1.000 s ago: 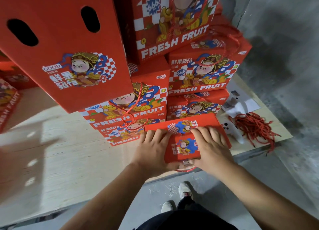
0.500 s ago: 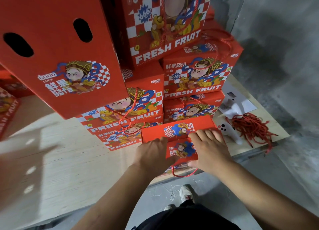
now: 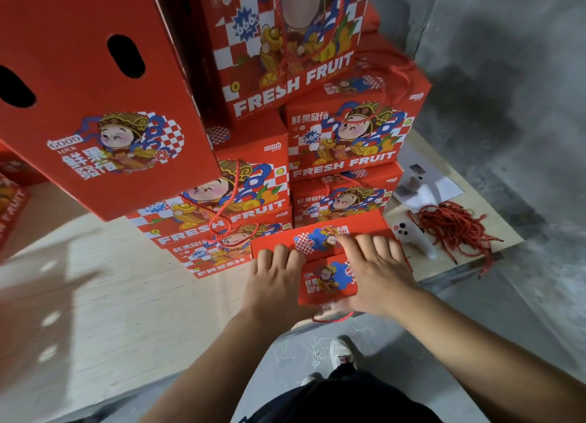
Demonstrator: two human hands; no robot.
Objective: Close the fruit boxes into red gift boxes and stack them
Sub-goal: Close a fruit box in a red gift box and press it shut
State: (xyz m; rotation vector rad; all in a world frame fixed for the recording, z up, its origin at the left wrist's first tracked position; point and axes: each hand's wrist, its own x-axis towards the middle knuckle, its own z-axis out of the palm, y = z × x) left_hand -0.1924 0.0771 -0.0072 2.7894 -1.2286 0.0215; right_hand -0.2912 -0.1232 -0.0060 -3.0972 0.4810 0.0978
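Observation:
A red gift box (image 3: 326, 283) with a cartoon print sits at the near edge of the wooden platform (image 3: 111, 289). My left hand (image 3: 276, 283) lies on its left side, fingers spread flat over the top flap. My right hand (image 3: 374, 273) presses on its right side with straight fingers. A red cord loop (image 3: 333, 319) hangs below the box's front. Behind it rises a stack of closed red FRESH FRUIT boxes (image 3: 345, 137).
A large red carton with two oval holes (image 3: 95, 105) looms at the upper left. A pile of red cords (image 3: 453, 229), a white bottle (image 3: 412, 235) and papers (image 3: 425, 181) lie on the platform's right end. Grey concrete floor and my shoes (image 3: 341, 353) are below.
The view dipped and came back. Both hands stayed on the box's top, the left hand's fingers spreading flat again over the flap.

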